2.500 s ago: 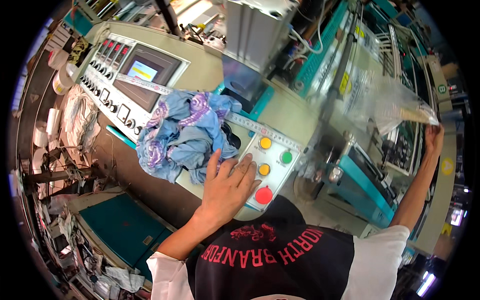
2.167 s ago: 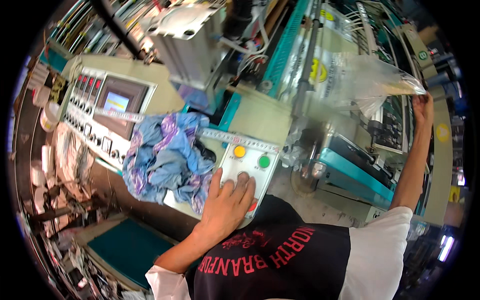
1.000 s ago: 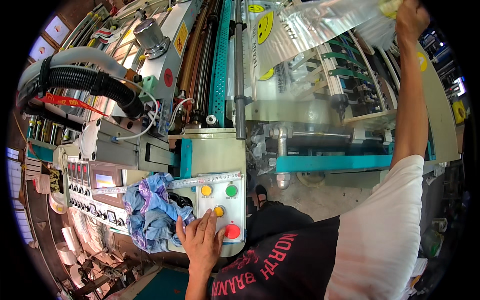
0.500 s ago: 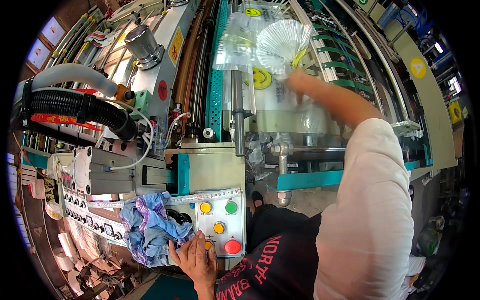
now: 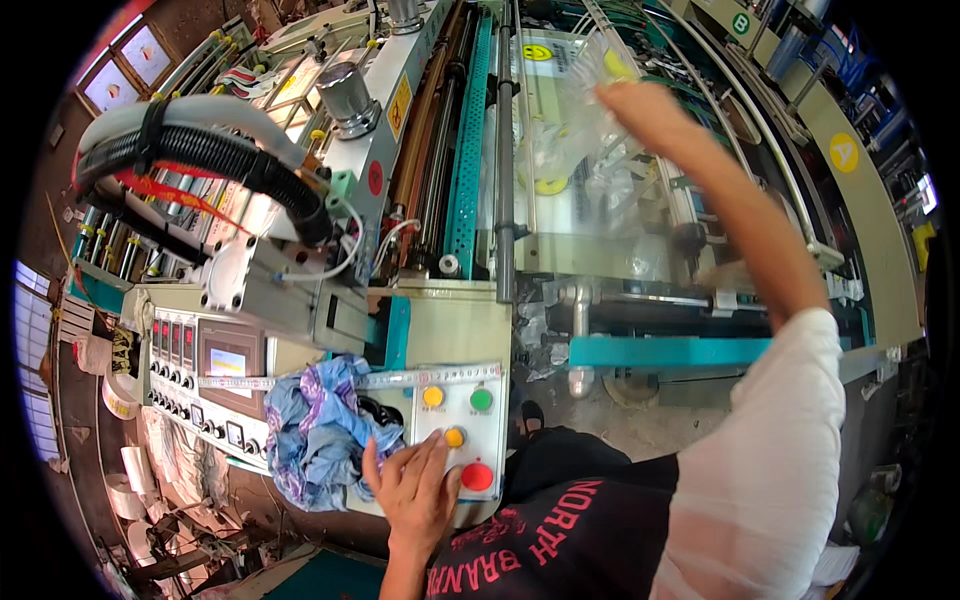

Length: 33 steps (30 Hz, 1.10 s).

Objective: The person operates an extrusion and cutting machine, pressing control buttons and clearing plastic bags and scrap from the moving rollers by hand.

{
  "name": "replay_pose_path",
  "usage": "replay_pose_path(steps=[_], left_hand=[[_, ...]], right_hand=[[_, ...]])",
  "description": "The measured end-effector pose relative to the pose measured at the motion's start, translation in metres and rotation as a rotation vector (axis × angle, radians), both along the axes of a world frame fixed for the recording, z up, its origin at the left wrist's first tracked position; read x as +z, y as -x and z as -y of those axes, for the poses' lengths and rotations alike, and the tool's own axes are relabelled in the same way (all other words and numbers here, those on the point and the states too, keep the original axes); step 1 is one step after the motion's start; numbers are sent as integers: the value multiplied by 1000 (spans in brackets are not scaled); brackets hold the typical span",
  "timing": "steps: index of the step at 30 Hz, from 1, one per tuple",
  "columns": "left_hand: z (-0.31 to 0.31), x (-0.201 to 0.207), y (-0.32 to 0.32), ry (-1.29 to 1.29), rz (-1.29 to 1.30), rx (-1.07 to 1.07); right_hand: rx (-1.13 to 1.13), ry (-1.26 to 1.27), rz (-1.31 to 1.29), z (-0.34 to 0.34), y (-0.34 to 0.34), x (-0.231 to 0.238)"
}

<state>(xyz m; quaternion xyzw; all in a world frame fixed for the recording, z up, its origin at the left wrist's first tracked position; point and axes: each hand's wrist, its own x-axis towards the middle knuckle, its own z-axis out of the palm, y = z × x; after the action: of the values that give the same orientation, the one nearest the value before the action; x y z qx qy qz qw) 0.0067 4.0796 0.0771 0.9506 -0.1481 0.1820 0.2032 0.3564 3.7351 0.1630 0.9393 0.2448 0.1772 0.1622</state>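
Observation:
My left hand [image 5: 415, 490] rests over a white control panel [image 5: 490, 443], its fingers stretched out. The index fingertip is at the middle yellow button [image 5: 455, 437]; whether it presses cannot be made out. Close by are a red button [image 5: 477, 477], a green button [image 5: 481, 399] and another yellow button [image 5: 433, 396]. At the far side, my right hand [image 5: 640, 105] is closed on clear plastic bags [image 5: 605, 125] with a yellow print, smeared by motion. Beneath them, more clear plastic with a yellow smiley face [image 5: 537, 52] lies flat on the machine bed.
A crumpled blue cloth [image 5: 320, 430] and a tape measure [image 5: 455, 377] lie beside the panel. A grey bar [image 5: 507, 150] runs along the bed's left side. Nearer me is a teal crossbar [image 5: 670, 352]. Black and grey hoses [image 5: 230, 165] arch at the left.
My right hand has swung up and away with the bags, whose fanned shape has collapsed into a blur. My left hand has shifted up the panel to the middle yellow button. The view has shifted.

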Motion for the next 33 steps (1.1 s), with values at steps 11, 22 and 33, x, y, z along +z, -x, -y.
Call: replay_pose_path(steps=[11,22,33], left_hand=[[-13,-15,5,216,87,-496],[-3,-1,19,180,82,-716],[11,-1,19,147,74,-398]], right_hand=[[-1089,-315,599,278,484,74],[-1259,-239,-628,145,645,-224],[-129,-681,-373,-34,213,28]])
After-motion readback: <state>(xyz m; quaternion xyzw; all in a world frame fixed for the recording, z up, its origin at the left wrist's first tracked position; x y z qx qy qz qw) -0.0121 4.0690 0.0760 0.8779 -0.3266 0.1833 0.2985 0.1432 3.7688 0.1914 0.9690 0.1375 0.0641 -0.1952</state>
